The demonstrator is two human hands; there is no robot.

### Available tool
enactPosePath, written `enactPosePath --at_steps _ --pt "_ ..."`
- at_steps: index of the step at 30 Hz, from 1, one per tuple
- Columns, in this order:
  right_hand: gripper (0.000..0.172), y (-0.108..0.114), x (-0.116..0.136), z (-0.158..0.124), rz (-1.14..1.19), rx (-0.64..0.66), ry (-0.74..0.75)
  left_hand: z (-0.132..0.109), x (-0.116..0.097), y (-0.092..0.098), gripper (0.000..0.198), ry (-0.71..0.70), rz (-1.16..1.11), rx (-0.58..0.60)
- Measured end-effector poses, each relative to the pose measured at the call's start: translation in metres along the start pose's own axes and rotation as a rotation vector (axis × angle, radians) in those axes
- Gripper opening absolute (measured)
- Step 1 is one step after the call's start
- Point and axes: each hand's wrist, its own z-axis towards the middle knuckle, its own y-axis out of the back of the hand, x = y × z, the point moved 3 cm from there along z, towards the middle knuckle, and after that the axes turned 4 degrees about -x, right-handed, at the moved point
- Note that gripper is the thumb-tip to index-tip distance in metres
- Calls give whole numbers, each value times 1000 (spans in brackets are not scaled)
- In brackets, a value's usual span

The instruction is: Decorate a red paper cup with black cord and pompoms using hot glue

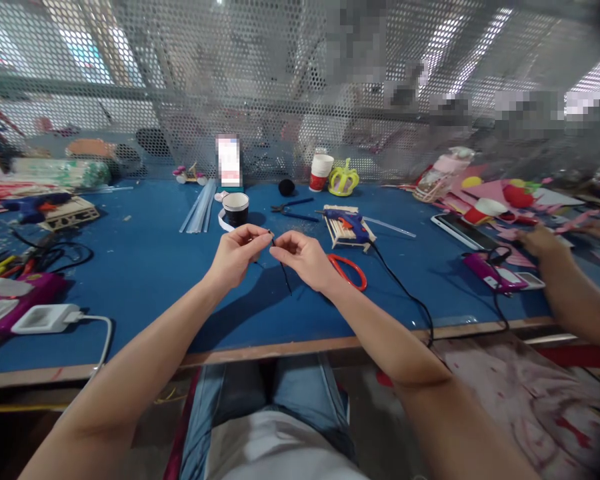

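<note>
My left hand [237, 252] and my right hand [303, 257] meet above the blue table [145, 267], fingertips pinched together. Between them runs a thin black strand [283, 272], perhaps a wire or pipe cleaner, whose loose end hangs down below my right fingers. Both hands pinch it near its top. Just behind the hands stands a black paper cup [236, 208]. Red-handled scissors [349, 270] lie right beside my right wrist.
A blue glue gun [347, 220] rests on a stick frame, its black cord trailing over the front edge. Pliers [293, 209], clear sticks [200, 213], a red-and-white cup [321, 172] and a yellow crown [343, 179] lie further back. A white charger [43, 319] sits left. Another person's arm [570, 287] reaches in right.
</note>
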Motion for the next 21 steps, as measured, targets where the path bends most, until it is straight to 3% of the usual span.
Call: enactPosePath --at_steps 9,14,16,21 --pt "23 2 0 0 -115 -59 81 -3 0 0 13 -113 131 -27" --pt "18 4 16 -12 -314 -291 339 0 -1 5 12 -195 99 -95" --pt "20 -3 17 -18 -253 -227 325 0 -4 7 10 -297 110 -143" --pt "37 -25 7 -21 -25 75 125 -10 -15 3 4 -661 290 -205"
